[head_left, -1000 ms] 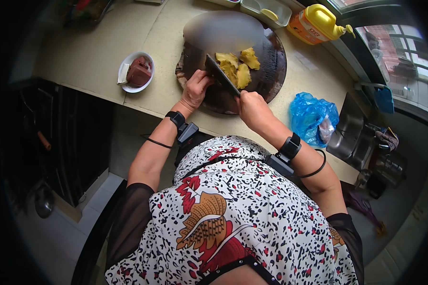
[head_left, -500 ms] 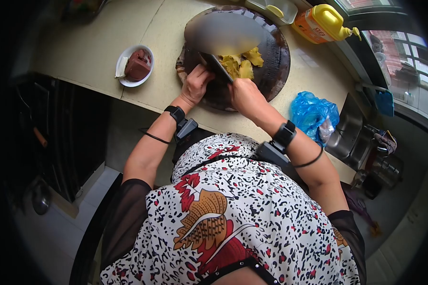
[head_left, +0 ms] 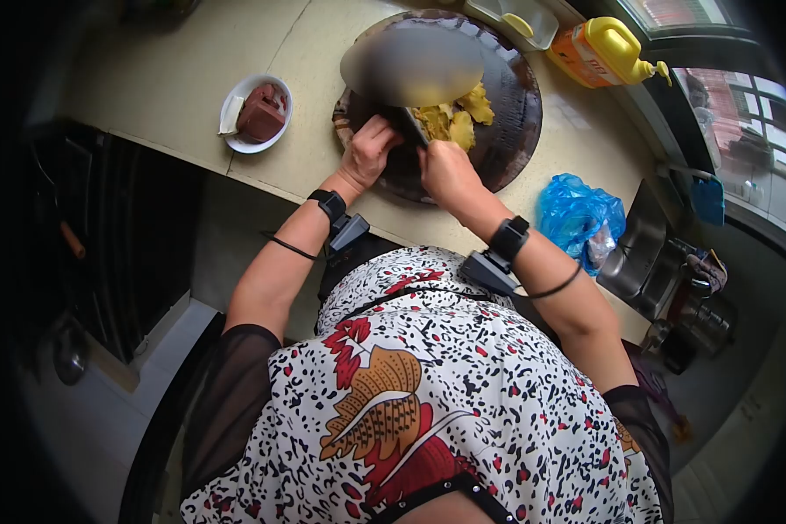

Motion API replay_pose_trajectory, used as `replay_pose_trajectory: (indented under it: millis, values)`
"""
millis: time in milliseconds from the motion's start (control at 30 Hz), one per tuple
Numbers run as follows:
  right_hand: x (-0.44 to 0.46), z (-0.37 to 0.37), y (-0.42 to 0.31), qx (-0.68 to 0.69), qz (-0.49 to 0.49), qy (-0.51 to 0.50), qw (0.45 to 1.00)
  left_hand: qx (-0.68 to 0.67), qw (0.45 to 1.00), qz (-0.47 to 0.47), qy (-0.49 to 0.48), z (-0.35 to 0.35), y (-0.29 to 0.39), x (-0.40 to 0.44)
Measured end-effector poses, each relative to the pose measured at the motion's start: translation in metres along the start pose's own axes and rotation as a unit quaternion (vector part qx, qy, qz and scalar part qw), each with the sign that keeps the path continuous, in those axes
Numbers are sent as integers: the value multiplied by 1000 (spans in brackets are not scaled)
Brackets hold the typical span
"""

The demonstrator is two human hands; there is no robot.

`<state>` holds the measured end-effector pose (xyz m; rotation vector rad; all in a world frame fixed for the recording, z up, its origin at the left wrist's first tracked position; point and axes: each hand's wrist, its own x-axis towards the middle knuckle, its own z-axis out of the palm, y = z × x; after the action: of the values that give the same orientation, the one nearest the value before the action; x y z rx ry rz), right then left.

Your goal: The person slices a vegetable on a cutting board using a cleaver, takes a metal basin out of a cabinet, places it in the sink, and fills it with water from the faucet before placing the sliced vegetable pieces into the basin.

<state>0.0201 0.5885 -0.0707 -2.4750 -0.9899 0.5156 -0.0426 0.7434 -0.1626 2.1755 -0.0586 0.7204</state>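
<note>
My right hand (head_left: 451,171) is closed around the handle of a knife (head_left: 417,128), whose dark blade points away from me over a round, dark chopping board (head_left: 517,118). Just left of the blade, my left hand (head_left: 368,155) has its fingers curled down at the board. Whatever those fingers hold is hidden. Yellow, leafy-looking pieces (head_left: 461,131) lie on the board to the right of the blade. A blurred patch covers the far part of the board and the blade's far end.
A white bowl (head_left: 289,103) with a dark red block stands left of the board. On the right are a crumpled blue plastic bag (head_left: 572,210) and a metal sink (head_left: 642,253). Behind stand a yellow pump jug (head_left: 585,54) and a pale tray (head_left: 546,33).
The whole view has shifted slightly, so the counter things appear a little further right. Relative to the board, both hands and the knife have moved only slightly. Both grips look the same.
</note>
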Motion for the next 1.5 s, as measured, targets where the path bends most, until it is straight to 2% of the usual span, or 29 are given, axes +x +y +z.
replay_pose_trajectory:
  millis: [100,133,233,300,433,500,567,733,867,933,1033,1067,1300,1500]
  values:
    - [4,11,-3,37,16,47,998,5,1000,9,-1,-2,-4,6]
    - [5,5,-4,31,38,31,998,6,1000,9,-3,-3,-5,10]
    - [9,-16,-1,130,69,15,989,-4,1000,2,-17,-8,-3,8]
    - [5,-24,6,174,92,60,978,-14,1000,-3,-13,-14,3,7]
    - [-7,-47,28,225,81,95,966,-1,993,-110,44,-28,5,0]
    - [-15,-64,31,322,141,56,935,16,987,-150,54,-33,5,0]
    - [-20,-70,41,340,149,71,926,35,983,-170,55,-35,4,6]
    - [-31,-79,66,301,186,114,928,91,989,-117,2,-31,-4,9]
    - [-37,-71,96,130,120,206,962,107,990,-92,-32,-26,-6,17]
    - [-41,-73,91,31,68,252,965,83,986,-138,-47,-25,-2,23]
    - [-43,-63,91,-30,76,266,960,90,982,-158,-55,-23,-1,30]
    - [-44,-60,92,-40,81,245,965,99,981,-156,-55,-23,-2,31]
    - [-33,-23,120,-98,115,266,952,83,983,-145,-77,-24,-11,37]
    - [-29,-8,122,-84,126,245,958,133,979,-129,-80,-18,-12,38]
